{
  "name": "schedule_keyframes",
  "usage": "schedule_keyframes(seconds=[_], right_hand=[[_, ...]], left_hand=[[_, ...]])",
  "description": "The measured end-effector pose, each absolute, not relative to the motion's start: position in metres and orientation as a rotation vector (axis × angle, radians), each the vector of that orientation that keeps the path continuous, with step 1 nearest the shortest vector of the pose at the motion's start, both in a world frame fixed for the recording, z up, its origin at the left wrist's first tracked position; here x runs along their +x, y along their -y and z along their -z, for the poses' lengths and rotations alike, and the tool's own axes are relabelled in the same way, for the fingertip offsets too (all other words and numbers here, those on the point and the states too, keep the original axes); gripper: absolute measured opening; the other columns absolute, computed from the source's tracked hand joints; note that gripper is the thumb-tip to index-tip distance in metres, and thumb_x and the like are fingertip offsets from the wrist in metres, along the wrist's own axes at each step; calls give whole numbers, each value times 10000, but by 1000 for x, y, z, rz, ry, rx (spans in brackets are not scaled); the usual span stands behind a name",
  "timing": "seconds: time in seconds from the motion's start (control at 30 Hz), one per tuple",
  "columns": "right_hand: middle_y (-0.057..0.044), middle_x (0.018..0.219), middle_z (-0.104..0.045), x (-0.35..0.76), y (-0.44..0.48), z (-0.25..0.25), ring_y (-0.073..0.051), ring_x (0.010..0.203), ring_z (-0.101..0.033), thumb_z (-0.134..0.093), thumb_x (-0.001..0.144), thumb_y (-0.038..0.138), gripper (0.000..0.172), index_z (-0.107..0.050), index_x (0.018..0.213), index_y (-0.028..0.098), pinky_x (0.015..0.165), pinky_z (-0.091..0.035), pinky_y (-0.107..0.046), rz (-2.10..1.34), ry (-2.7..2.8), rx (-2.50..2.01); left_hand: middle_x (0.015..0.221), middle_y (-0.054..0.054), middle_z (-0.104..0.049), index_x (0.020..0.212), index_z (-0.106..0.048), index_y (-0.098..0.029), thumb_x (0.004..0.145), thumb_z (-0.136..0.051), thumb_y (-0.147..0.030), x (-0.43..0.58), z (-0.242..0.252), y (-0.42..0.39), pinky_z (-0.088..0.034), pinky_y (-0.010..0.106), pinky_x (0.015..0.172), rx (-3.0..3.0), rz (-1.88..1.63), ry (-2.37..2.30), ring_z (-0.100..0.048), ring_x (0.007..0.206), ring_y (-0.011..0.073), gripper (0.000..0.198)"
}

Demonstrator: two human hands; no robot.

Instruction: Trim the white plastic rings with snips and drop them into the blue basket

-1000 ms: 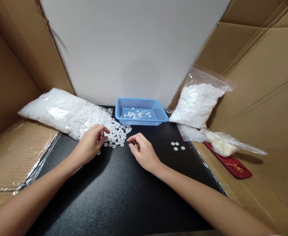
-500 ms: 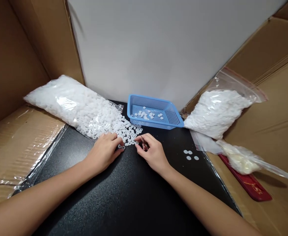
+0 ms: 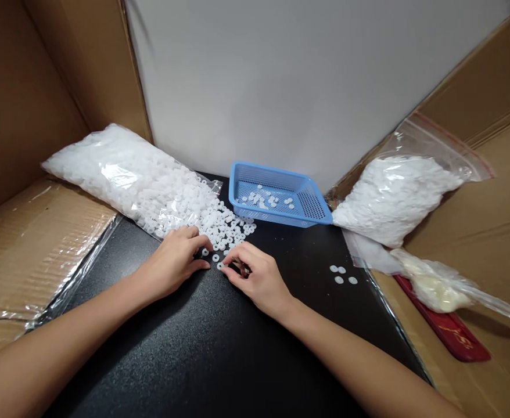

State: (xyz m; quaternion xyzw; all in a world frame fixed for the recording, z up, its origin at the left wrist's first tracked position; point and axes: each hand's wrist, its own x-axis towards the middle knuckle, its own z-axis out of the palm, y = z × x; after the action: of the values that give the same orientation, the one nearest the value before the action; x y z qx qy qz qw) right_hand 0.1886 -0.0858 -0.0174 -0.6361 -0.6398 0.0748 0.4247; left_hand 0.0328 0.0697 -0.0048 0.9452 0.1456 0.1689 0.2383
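Observation:
My left hand [image 3: 178, 259] lies on the black table, thumb and forefinger apart around the near edge of a pile of small white plastic rings [image 3: 226, 232]. Two loose rings, one of them a white ring [image 3: 215, 258], lie just beside its fingertips. Close by on the right, my right hand [image 3: 257, 276] pinches another white ring [image 3: 220, 266] at its thumb and forefinger tips. Something small, dark and shiny shows inside its curled fingers; its kind is unclear. The pile spills from a clear plastic bag [image 3: 124, 168] full of such rings.
Behind the hands stands a blue perforated basket [image 3: 281, 219] with several white pieces inside. Several white discs [image 3: 339, 280] lie on the table [image 3: 220, 360] at right. Beyond are a zip bag of white pieces [image 3: 394, 197], a knotted bag [image 3: 438, 287] and a red case [image 3: 464, 339].
My right hand has moved left and slightly nearer, closer to my left hand. My left hand has shifted a little left, and rings near its fingertips now lie apart. The view has shifted slightly.

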Motion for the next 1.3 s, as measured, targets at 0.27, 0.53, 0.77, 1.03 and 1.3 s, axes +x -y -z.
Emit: schedule_keyframes(seconds=[0.27,0.53,0.77,1.03,1.3], right_hand=[[-23,838,-613,186,82,21,-155,738,-583,-545,864,92,129,-607,850,205,649,-467,-264,-196,1680,-1521],[-32,936,-696,182,113,1,-80,550,-488,-672,911,158,59,-634,887,196,489,-421,-219,-72,1477,-1394],[-43,902,-708,176,131,0,-73,547,-513,-703,892,130,80,-649,888,190,453,-410,-195,-209,1493,-1301],[-49,932,-706,180,125,3,-76,561,-489,-790,877,269,162,-673,953,188,479,-419,-208,-312,1481,-1285],[-28,996,-686,173,126,6,-58,562,-454,-725,866,137,150,-665,991,194,495,-387,-207,-295,1380,-1385]], left_hand=[[861,59,-581,904,-772,-208,853,-710,-225,39,7,-65,-368,408,836,2495,-494,-383,-541,932,284,82],[761,41,-700,901,-605,-152,877,-645,-291,33,-8,-25,-507,268,663,1773,-179,-300,-648,692,156,146],[734,51,-730,891,-760,-81,649,-934,-262,34,-3,-13,-522,175,667,993,35,-375,-665,644,93,349],[660,36,-698,739,-794,-116,588,-964,-440,35,2,-12,-465,161,579,967,44,-418,-613,574,82,396],[796,44,-707,834,-828,-126,643,-939,-446,36,4,-11,-442,164,695,995,-11,-387,-555,735,94,389]])
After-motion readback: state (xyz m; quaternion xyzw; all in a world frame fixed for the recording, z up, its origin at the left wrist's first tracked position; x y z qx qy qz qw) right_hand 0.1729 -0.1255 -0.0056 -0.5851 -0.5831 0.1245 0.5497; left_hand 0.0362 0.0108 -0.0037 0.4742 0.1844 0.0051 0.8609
